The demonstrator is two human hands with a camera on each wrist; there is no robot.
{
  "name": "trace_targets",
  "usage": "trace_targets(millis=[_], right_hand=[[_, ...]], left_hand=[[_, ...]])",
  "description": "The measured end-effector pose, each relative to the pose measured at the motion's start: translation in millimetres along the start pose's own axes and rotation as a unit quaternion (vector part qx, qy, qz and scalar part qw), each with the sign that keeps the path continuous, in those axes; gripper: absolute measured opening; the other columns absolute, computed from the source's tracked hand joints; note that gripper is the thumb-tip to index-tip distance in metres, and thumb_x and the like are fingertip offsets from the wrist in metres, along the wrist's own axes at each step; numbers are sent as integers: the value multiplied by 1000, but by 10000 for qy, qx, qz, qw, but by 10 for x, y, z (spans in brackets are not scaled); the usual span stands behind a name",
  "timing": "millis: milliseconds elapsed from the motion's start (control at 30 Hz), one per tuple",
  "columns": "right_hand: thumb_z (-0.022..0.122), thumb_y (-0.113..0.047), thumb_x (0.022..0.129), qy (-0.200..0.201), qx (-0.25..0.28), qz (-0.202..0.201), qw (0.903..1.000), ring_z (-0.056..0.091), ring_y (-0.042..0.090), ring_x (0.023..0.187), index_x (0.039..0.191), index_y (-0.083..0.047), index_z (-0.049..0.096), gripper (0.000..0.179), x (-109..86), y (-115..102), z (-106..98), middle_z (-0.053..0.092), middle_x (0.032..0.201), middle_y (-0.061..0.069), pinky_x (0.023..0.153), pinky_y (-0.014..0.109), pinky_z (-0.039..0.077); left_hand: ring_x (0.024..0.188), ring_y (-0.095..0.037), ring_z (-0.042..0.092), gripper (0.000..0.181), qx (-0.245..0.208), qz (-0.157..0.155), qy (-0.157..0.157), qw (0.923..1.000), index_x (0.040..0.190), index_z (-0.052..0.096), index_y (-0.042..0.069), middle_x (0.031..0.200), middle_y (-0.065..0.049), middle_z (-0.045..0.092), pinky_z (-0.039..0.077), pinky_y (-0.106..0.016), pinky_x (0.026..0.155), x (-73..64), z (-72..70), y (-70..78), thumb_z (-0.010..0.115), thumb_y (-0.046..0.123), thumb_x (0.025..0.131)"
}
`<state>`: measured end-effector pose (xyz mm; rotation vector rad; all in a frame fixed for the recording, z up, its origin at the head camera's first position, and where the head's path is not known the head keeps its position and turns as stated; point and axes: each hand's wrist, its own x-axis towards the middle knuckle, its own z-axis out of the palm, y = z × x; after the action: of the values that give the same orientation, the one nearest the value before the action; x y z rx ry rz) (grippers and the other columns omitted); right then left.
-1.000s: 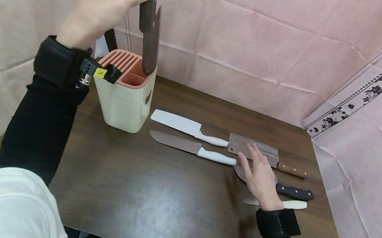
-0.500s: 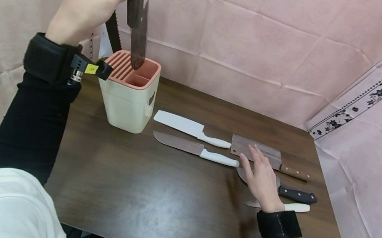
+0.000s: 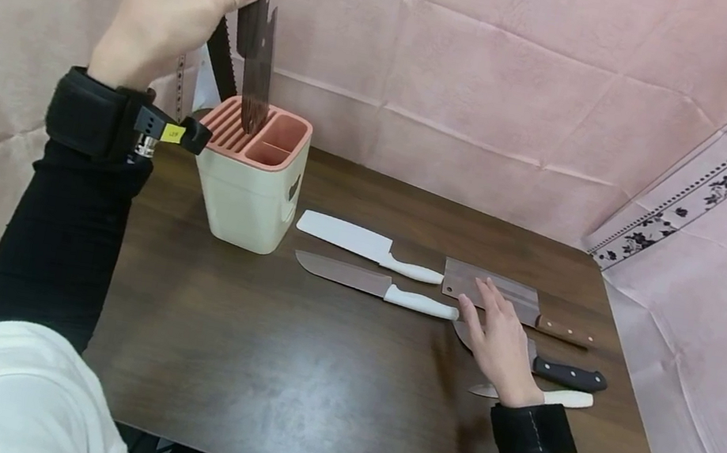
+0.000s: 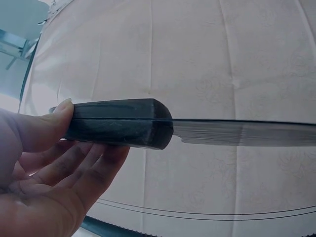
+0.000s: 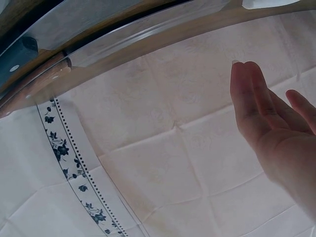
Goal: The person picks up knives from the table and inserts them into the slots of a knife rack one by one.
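My left hand (image 3: 160, 8) pinches the dark-handled knife (image 3: 251, 27), its tip shifted from the holder's (image 3: 245, 203) 2 open compartments (image 3: 267, 155) to the slots (image 3: 226, 133), seemingly lined up, my right hand (image 3: 499, 347) loosely spread.

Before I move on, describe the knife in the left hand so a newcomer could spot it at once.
Find the cream block with the pink slotted top, towards the back left of the table. Above it, the left hand grips a knife by its dark handle. Unlike the five knives lying flat on the table, this one is held in the air, blade pointing down.
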<state>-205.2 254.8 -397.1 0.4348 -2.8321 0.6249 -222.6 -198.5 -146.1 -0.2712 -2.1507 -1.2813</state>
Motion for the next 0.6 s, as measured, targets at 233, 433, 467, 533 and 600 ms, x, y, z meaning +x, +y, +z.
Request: trace_targets(millis=[233, 433, 467, 533, 600], right_hand=[[41, -46, 102, 34, -1, -27, 10000, 39, 43, 136, 143, -4, 44, 59, -7, 8, 1, 39, 150, 22, 102, 62, 37], [42, -44, 102, 45, 8, -30, 10000, 39, 44, 135, 142, -3, 44, 58, -12, 4, -3, 39, 150, 22, 102, 63, 37], [42, -44, 102, 45, 4, -33, 10000, 39, 44, 135, 142, -3, 44, 58, -11, 4, -3, 39, 150, 22, 102, 63, 37], [41, -44, 102, 42, -4, -32, 10000, 39, 44, 135, 142, -3, 44, 58, -9, 5, -2, 39, 150, 22, 102, 63, 37], [41, -44, 102, 40, -3, -28, 10000, 39, 44, 136, 143, -3, 44, 58, -8, 6, -1, 39, 150, 22, 102, 63, 36]], left_hand=[[97, -3, 59, 42, 158, 209, 29, 9997, 131, 59, 16, 101, 15, 60, 47, -21, 95, -10, 32, -61, 63, 7, 91], [94, -3, 57, 42, 263, 97, -24, 9996, 132, 58, 18, 100, 16, 59, 45, -19, 92, -23, 23, -97, 63, 8, 91], [94, -4, 56, 42, 298, 65, -36, 9995, 132, 57, 18, 100, 15, 59, 45, -19, 91, -25, 23, -107, 63, 9, 92], [93, -3, 54, 43, 403, 4, -66, 9992, 134, 56, 19, 102, 14, 58, 43, -19, 90, -29, 26, -131, 63, 11, 92], [93, -4, 53, 44, 478, -19, -103, 9988, 135, 54, 19, 104, 13, 58, 42, -20, 89, -28, 33, -155, 62, 11, 93]])
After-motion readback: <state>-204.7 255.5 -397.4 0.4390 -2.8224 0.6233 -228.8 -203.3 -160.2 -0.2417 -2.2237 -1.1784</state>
